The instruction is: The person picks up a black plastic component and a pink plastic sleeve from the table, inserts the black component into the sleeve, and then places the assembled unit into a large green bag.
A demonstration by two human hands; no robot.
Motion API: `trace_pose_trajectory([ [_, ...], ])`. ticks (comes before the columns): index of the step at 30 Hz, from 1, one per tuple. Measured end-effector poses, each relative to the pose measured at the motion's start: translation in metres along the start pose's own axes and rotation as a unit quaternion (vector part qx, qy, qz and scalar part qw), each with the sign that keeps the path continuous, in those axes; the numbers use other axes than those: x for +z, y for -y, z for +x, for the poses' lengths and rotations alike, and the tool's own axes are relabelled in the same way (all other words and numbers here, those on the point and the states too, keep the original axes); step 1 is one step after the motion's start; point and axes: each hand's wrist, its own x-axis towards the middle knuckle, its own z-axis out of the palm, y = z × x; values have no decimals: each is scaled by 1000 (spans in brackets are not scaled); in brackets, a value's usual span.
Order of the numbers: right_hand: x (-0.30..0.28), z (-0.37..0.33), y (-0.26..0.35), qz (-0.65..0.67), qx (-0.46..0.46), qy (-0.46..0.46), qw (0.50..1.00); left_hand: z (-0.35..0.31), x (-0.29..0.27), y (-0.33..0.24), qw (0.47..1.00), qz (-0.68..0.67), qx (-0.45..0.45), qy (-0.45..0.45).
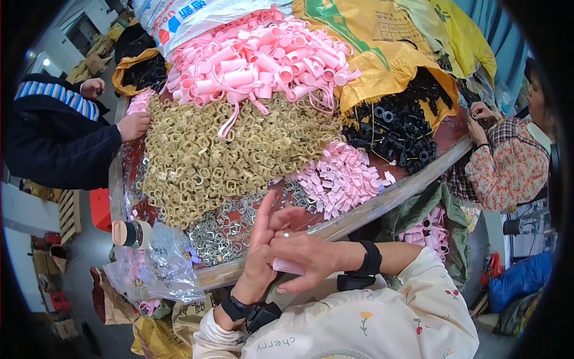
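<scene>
A pink plastic piece [289, 267], probably the end of a tube, sits between my two hands just over the table's near edge. My right hand [308, 254] is closed on it, fingers bent across my left palm. My left hand [257, 257] grips the piece from the other side, its index finger stretched up and away. Fingers hide much of the piece. Beyond my hands lie loose silver metal buckles [224, 230], a large heap of tan plastic buckles [227, 155] and a pile of small pink clips [341, 179].
Pink tubes with straps [257, 60] heap up at the back. Black plastic parts [394, 134] spill from a yellow sack [382, 78]. A bottle [131, 234] and clear plastic bag [158, 269] are at the left corner. Co-workers' hands are at the left [134, 126] and right [478, 122].
</scene>
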Motion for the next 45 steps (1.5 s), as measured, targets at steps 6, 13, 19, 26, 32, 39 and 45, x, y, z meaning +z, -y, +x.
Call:
trace_pose_trajectory([
  [6, -42, -30, -2, -39, 49, 27, 998, 12, 9, 20, 993, -90, -74, -10],
  [13, -147, -184, 58, -366, 502, 136, 772, 13, -25, 23, 997, -11, -30, -77],
  [19, -159, -169, 33, -488, 351, -157, 784, 24, -15, 40, 993, -15, -113, -40],
  [26, -183, -133, -57, -580, 365, -131, 716, 16, -16, 40, 981, 68, -175, -57],
  [32, -125, -79, -21, -437, 225, -191, 850, 11, -24, 44, 967, -63, -235, -76],
  [39, -31, -11, -25, -210, 49, 30, 976, -2, -42, 44, 953, -192, -227, -61],
  [45, -22, 27, -73, -242, 85, 72, 964, -39, -85, 27, 957, -168, -146, -186],
])
